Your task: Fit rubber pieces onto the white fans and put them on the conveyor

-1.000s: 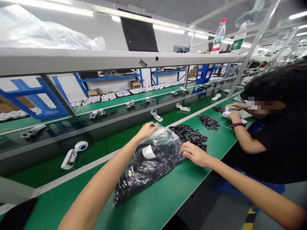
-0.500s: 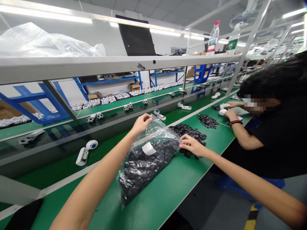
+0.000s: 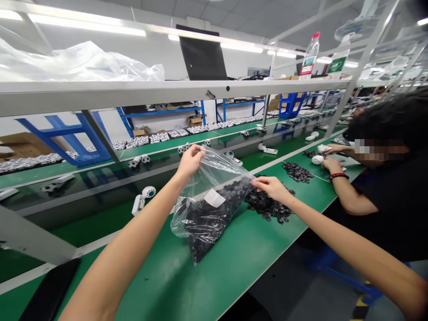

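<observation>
A clear zip bag (image 3: 209,218) holds many small black discs and carries a white label (image 3: 214,198). My left hand (image 3: 191,162) pinches its upper left corner, fingers closed. At the upper right corner, my right hand (image 3: 272,188) grips the bag's edge between thumb and fingers. The discs lie in the lower part of the bag, whose bottom tip hangs over the green table (image 3: 234,267). Just behind and below my right hand is a loose pile of black discs (image 3: 270,207).
A second disc pile (image 3: 297,172) lies farther right, near a co-worker's hands (image 3: 332,165). White devices with ball-shaped heads (image 3: 143,198) sit on the conveyor (image 3: 110,218) beyond the table. A dark flat object (image 3: 50,290) is at lower left. A metal shelf (image 3: 167,91) crosses above.
The bag's top is stretched wider and its bottom tip is higher. Its discs have shifted into a smaller area. The camera view has shifted, with the scene sitting farther right.
</observation>
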`<state>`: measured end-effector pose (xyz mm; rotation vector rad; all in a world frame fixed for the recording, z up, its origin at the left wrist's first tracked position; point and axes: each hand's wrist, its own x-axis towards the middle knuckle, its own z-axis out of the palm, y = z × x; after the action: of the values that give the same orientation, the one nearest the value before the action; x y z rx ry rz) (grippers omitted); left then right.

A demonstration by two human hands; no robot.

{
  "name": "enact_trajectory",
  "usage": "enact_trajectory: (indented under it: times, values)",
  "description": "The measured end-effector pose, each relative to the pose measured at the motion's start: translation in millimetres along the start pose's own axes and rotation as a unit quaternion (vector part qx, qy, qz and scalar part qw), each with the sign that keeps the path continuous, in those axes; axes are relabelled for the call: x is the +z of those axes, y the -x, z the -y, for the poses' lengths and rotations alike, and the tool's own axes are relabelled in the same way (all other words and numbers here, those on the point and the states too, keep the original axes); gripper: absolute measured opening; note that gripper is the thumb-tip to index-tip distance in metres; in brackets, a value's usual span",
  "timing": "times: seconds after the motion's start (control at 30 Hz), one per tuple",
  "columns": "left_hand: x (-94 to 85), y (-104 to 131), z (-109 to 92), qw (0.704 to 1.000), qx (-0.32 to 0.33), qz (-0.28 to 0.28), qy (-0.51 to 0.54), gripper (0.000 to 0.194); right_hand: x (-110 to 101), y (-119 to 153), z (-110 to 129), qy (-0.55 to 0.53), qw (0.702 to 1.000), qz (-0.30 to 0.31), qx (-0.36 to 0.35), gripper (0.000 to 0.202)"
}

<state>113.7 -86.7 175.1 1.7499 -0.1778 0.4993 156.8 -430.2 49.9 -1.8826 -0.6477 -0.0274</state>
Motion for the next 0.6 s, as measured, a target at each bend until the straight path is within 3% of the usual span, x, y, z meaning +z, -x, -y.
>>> enact_trajectory:
  times: [0.3, 0.6]
  values:
    - [-50.5, 22, -28, 0.996, 0.013, -0.08, 0.043, 0.012, 3, -38, 65, 0.002, 0.998, 0.004, -0.058, 0.037]
    - [-99.9, 53, -26, 0.995, 0.011, -0.092, 0.024, 0.013, 16, -47, 116, 0.065, 0.988, 0.091, -0.106, 0.037]
